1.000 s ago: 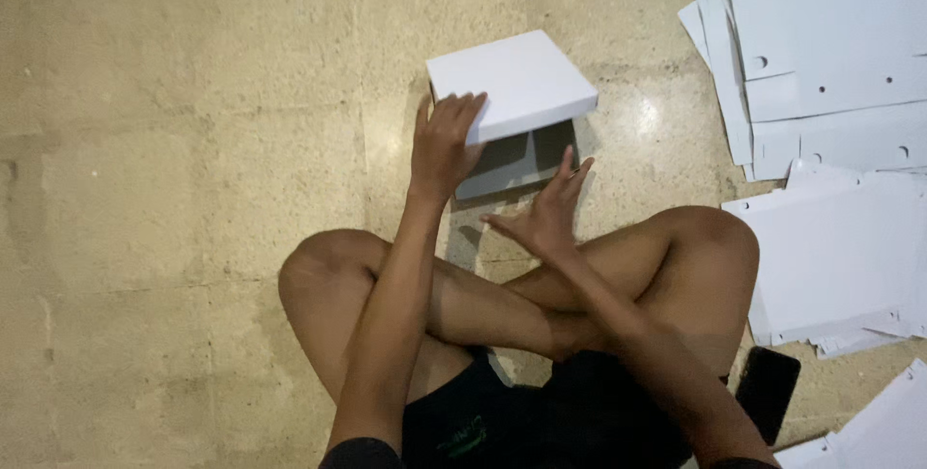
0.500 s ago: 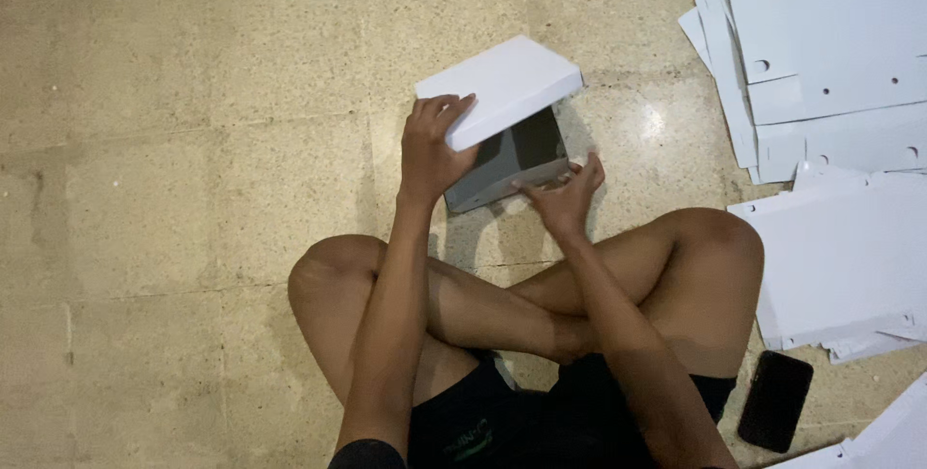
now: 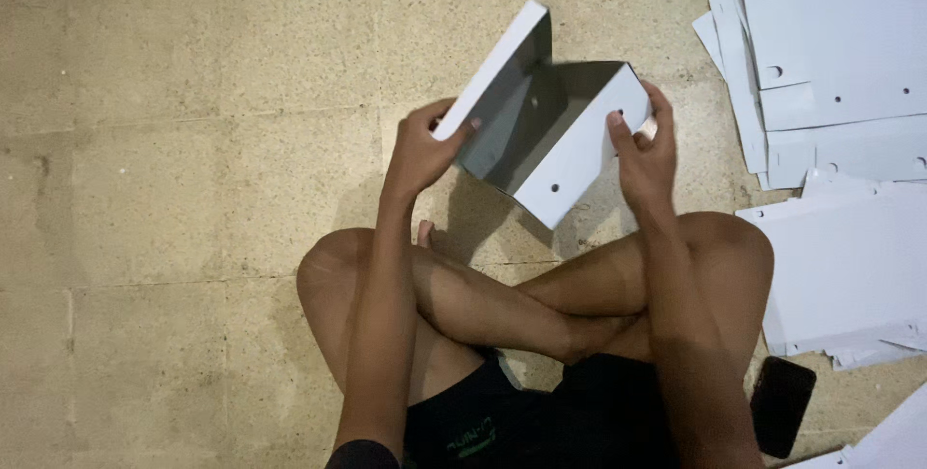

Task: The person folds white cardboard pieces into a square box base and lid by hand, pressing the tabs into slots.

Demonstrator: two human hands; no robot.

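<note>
Above the crossed bare legs point(image 3: 541, 305) of the seated person, I saw a half-folded box of white cardboard with a grey inside point(image 3: 546, 121), held up in the air over the beige stone floor point(image 3: 193, 141). I noted that the left hand point(image 3: 425, 145) was closed on the edge of the raised white flap, with the thumb on top and the fingers behind it. I saw the right hand point(image 3: 645, 145) gripping the opposite side wall, the thumb pressed on its white outer face near a small round hole. Both walls stood tilted apart, so the grey inside was open toward the camera. To the right I saw a pile of flat white cardboard sheets with holes point(image 3: 830, 54) lying on the floor, and a black phone point(image 3: 780, 404) just beside the right knee.
</note>
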